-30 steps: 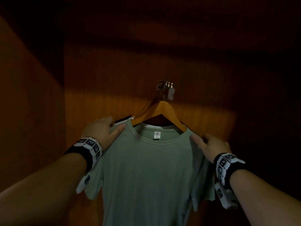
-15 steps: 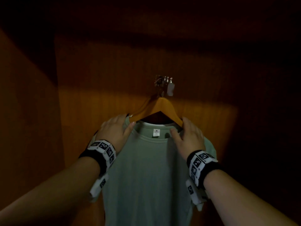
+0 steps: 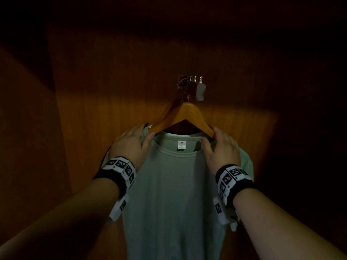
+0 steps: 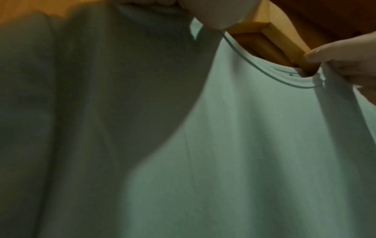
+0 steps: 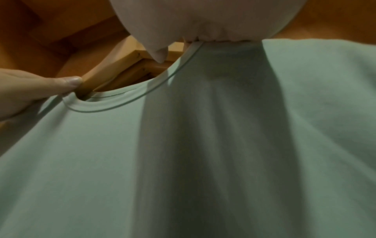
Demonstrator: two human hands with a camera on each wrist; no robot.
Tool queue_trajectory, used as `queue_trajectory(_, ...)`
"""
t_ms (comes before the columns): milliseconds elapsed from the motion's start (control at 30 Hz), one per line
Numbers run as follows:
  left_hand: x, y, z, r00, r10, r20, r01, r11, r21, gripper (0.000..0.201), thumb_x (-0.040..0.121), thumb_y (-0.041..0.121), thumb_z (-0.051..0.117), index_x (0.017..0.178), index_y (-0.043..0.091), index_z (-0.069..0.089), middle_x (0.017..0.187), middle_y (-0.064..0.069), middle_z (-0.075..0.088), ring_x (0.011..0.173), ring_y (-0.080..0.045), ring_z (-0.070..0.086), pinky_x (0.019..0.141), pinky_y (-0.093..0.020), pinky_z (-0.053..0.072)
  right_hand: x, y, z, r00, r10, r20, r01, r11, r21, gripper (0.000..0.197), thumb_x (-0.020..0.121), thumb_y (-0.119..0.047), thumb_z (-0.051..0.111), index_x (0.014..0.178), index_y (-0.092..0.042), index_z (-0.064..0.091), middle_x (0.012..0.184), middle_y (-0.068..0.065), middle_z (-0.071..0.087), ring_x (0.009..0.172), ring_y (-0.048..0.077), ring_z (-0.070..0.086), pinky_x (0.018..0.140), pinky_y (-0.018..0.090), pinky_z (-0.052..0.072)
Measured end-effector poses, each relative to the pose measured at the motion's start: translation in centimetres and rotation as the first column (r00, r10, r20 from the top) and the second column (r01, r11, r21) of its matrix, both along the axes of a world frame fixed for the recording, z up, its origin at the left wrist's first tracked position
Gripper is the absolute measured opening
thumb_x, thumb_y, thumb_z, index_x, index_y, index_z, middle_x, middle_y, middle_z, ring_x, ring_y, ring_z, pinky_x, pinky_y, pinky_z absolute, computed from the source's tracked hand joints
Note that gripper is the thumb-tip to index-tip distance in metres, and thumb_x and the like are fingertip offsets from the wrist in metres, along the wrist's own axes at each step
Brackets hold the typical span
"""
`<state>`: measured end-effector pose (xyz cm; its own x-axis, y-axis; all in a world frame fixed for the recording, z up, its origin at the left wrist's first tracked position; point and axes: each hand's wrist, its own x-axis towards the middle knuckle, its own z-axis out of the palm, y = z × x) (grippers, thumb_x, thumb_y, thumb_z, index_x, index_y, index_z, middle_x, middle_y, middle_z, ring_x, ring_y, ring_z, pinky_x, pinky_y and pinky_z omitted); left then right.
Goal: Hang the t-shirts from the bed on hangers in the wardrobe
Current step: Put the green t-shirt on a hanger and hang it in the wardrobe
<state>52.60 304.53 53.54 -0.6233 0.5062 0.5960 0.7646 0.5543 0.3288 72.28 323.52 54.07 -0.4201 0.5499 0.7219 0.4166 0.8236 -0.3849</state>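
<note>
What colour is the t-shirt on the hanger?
Pale sage green, plain, no pattern. The t-shirt shows best in the head view.

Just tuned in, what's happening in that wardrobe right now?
A person is settling a pale green t-shirt on a wooden hanger that hangs from a metal hook on the wardrobe's back panel. The left hand and right hand each grip a shoulder of the shirt beside the collar. White fabric shows behind the neckline.

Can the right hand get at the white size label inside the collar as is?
Probably yes: the right hand grips the green t-shirt beside the white label, which is uncovered.
</note>
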Motion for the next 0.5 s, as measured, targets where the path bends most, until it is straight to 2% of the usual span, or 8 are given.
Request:
queue_trajectory(100, 0.1, -0.1, 0.2, 1.000, -0.012, -0.007, 0.012, 1.000, 0.016, 0.069, 0.103, 0.064, 0.025, 0.154, 0.021, 0.044, 0.153, -0.004, 0.052, 0.138, -0.026, 0.050, 0.111, -0.039, 0.040, -0.1, -0.1, 0.2, 1.000, -0.018, -0.003, 0.018, 1.000, -0.003, 0.037, 0.102, -0.044, 0.053, 0.129, -0.020, 0.058, 0.100, -0.008, 0.054, 0.105, 0.022, 0.059, 0.102, 0.038, 0.040)
queue_trajectory(200, 0.3, -0.4, 0.3, 0.999, -0.033, 0.011, 0.033, 0.999, 0.020, 0.069, 0.103, 0.065, 0.026, 0.153, 0.021, 0.046, 0.150, -0.004, 0.055, 0.135, -0.026, 0.052, 0.109, -0.039, 0.041, -0.2, -0.2, 0.0, 1.000, -0.020, -0.002, 0.020, 1.000, -0.004, 0.042, 0.103, -0.044, 0.052, 0.136, -0.019, 0.056, 0.115, -0.001, 0.063, 0.113, 0.023, 0.058, 0.107, 0.040, 0.038)
queue_trajectory(267, 0.3, -0.6, 0.5, 0.998, -0.051, 0.033, 0.051, 0.999, 0.010, 0.074, 0.101, 0.068, 0.024, 0.154, 0.021, 0.044, 0.152, -0.004, 0.053, 0.136, -0.026, 0.050, 0.111, -0.038, 0.040, -0.1, -0.1, -0.1, 1.000, -0.022, 0.009, 0.022, 1.000, 0.003, 0.044, 0.103, -0.043, 0.052, 0.140, -0.019, 0.053, 0.125, 0.001, 0.063, 0.119, 0.024, 0.057, 0.110, 0.041, 0.037)
queue_trajectory(333, 0.2, -0.8, 0.8, 0.996, -0.070, 0.051, 0.071, 0.997, -0.035, 0.074, 0.100, 0.070, 0.028, 0.156, 0.023, 0.039, 0.156, -0.002, 0.048, 0.139, -0.024, 0.047, 0.113, -0.038, 0.038, 0.2, -0.1, 0.1, 0.999, -0.021, 0.035, 0.021, 1.000, -0.002, 0.043, 0.103, -0.040, 0.053, 0.141, -0.020, 0.052, 0.127, 0.000, 0.063, 0.121, 0.024, 0.056, 0.111, 0.041, 0.037)
queue_trajectory(400, 0.2, -1.0, 1.2, 0.993, -0.096, 0.066, 0.101, 0.992, -0.080, 0.072, 0.100, 0.068, 0.038, 0.158, 0.026, 0.036, 0.157, 0.001, 0.046, 0.139, -0.023, 0.047, 0.112, -0.037, 0.039, 0.4, -0.1, 0.6, 0.998, -0.017, 0.057, 0.018, 1.000, -0.023, 0.035, 0.103, -0.035, 0.053, 0.136, -0.023, 0.055, 0.120, -0.001, 0.063, 0.116, 0.025, 0.058, 0.106, 0.042, 0.040)
queue_trajectory(500, 0.1, -1.4, 1.9, 0.991, -0.123, 0.053, 0.126, 0.990, -0.066, 0.061, 0.102, 0.058, 0.046, 0.154, 0.026, 0.042, 0.146, -0.001, 0.057, 0.126, -0.023, 0.057, 0.100, -0.034, 0.047, 0.6, -0.4, 1.6, 0.994, -0.040, 0.099, 0.046, 0.997, -0.054, 0.006, 0.104, -0.031, 0.052, 0.110, -0.030, 0.054, 0.093, -0.010, 0.054, 0.097, 0.022, 0.058, 0.088, 0.039, 0.045)
